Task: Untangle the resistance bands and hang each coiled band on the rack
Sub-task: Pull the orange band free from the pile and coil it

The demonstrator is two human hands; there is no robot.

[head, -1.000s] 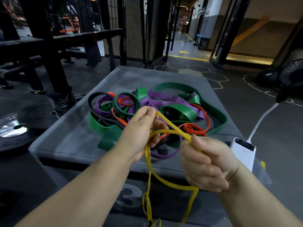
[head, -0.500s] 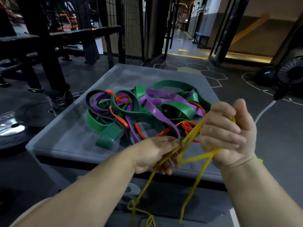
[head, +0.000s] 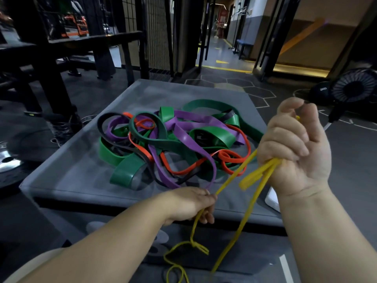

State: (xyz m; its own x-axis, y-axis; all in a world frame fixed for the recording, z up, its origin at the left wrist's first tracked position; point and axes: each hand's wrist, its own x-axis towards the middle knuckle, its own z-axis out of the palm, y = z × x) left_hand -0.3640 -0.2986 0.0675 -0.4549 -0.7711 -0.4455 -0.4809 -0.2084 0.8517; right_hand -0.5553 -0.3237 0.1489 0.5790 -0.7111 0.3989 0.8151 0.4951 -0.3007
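Observation:
A thin yellow resistance band (head: 234, 176) stretches between both hands. My right hand (head: 293, 146), raised at the right, grips several folded strands of it in its fist. Lower and nearer the box's front edge, my left hand (head: 189, 205) holds one strand, and the rest of the band hangs below in a knotted loop. Behind the hands, a tangled pile of bands (head: 173, 144) in green, purple, orange and black lies on the grey padded box (head: 67, 170).
A black steel rack frame (head: 47, 64) stands at the back left, with a weight plate (head: 8, 160) on the floor beside the box. A white device (head: 272, 199) lies at the box's right edge. A black floor fan (head: 355, 86) stands far right.
My right hand rose and moved right with the yellow band's folds. My left hand dropped from the pile toward the box's front edge, sliding down the strand.

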